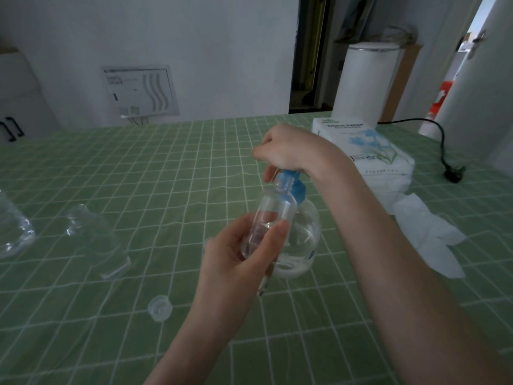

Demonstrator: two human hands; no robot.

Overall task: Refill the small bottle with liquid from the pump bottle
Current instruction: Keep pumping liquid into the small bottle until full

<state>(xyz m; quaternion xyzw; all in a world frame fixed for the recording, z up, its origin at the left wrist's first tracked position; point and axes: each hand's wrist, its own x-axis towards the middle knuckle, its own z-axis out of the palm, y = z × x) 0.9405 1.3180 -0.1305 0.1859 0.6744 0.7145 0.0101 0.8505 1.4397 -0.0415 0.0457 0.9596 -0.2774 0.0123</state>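
My left hand (244,254) grips a small clear bottle (273,215) and holds it tilted, its open mouth up under the blue pump nozzle. Behind it stands the clear pump bottle (304,237) with a blue pump head (291,187); some clear liquid sits in its bottom. My right hand (288,151) rests on top of the pump head with fingers curled over it. A small clear cap (160,307) lies on the green checked tablecloth (180,176) in front of my left forearm.
Two clear plastic bottles lie at the left, one (97,240) near the middle-left and one (14,232) at the edge. A tissue paper pack (366,151) and loose tissues (427,232) sit at the right. A black plug and cord (452,170) lie far right.
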